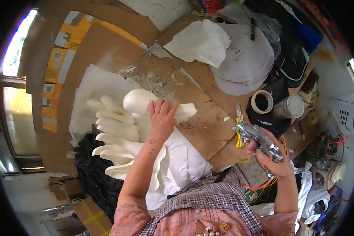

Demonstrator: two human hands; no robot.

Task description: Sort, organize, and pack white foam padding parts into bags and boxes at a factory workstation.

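My left hand grips the narrow middle of a cream, sole-shaped piece, fingers over its top and thumb out of sight. The piece has a broad rounded end on the left and a slim end on the right. In my right hand is a metal spray gun, its nozzle toward the upper left. Several similar cream curved pieces lie overlapped in a row beside my left forearm, on white sheeting. My forearm hides some of them.
Brown cardboard covers the worktop, with scraps on it. Yellow-handled scissors lie near the spray gun. Farther right are a tape roll, a metal can and grey sheets with a black marker. Black gathered material sits at left.
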